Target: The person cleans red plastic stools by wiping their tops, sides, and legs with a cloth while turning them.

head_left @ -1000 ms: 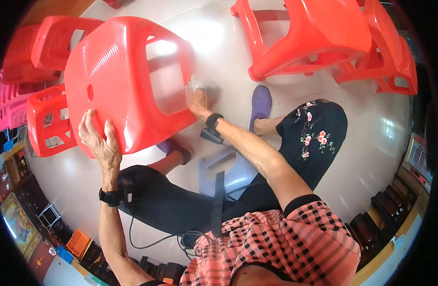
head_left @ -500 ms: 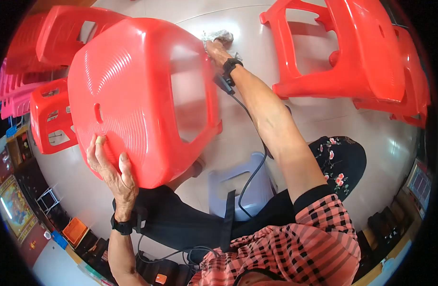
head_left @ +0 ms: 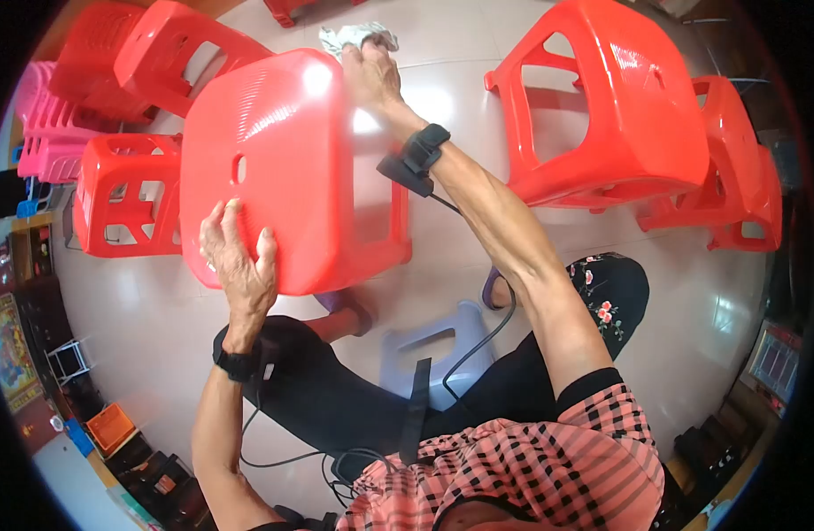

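Observation:
A red plastic stool with a ridged seat and a slot in its middle stands in front of me, left of centre. On the seat, near its front edge, my left hand lies with its fingers spread. My right hand is beyond the stool's far right side, its fingers bent round a pale crumpled cloth. Part of the cloth sticks out past the fingertips. Whether the cloth touches the stool cannot be made out.
More red stools stand at the right and at the left, with pink stools at the far left. Between my legs is a grey-blue stool. A black cable hangs from my right wrist. An orange basket is at lower left.
My right hand has moved from the stool's right side up to its far side with the cloth. The stool shifted and turned in view; my left hand stays on its seat.

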The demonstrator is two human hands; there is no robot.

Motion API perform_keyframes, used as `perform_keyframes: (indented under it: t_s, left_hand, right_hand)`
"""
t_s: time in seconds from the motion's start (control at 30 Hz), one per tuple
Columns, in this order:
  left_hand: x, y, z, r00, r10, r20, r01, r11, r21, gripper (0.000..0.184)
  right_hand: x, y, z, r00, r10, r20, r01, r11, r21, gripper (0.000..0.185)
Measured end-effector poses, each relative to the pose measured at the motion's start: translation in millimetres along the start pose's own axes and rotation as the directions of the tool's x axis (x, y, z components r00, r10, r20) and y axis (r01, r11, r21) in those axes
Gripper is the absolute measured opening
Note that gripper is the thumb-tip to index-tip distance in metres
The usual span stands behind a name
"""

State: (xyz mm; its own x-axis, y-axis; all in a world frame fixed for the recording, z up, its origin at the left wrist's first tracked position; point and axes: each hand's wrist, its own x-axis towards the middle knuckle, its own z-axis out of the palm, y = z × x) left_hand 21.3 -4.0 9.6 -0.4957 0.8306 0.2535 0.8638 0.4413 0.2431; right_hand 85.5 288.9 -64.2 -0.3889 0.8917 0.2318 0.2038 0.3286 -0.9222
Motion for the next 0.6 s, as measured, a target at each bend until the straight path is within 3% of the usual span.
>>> perform_keyframes:
  t_s: [0.07, 0.2, 0.37, 0.43, 0.6]
  left_hand:
    - [1, 0, 1, 0.999, 0.019, -0.041, -0.019, 1.000, -0.001, 0.054]
    - [2, 2, 3, 0.998, 0.016, -0.068, -0.016, 1.000, 0.002, 0.051]
    - [2, -2, 7, 0.992, 0.030, -0.123, -0.026, 0.999, 0.029, 0.050]
    - [3, -5, 9, 0.991, 0.030, -0.131, -0.033, 0.999, -0.016, 0.051]
    - [4, -3, 9, 0.963, 0.003, -0.270, -0.057, 0.979, -0.194, 0.041]
  right_hand:
    - [6, -19, 0, 0.987, -0.156, 0.028, 0.157, 0.987, -0.030, 0.037]
    - [-5, -55, -12, 0.951, -0.268, 0.157, 0.275, 0.961, -0.026, 0.036]
    - [-52, -44, -6, 0.812, -0.530, 0.244, 0.581, 0.773, -0.254, 0.029]
    - [-99, -69, -22, 0.835, -0.430, 0.344, 0.521, 0.819, -0.241, 0.027]
    - [-196, -115, -52, 0.799, -0.494, 0.343, 0.583, 0.777, -0.239, 0.027]
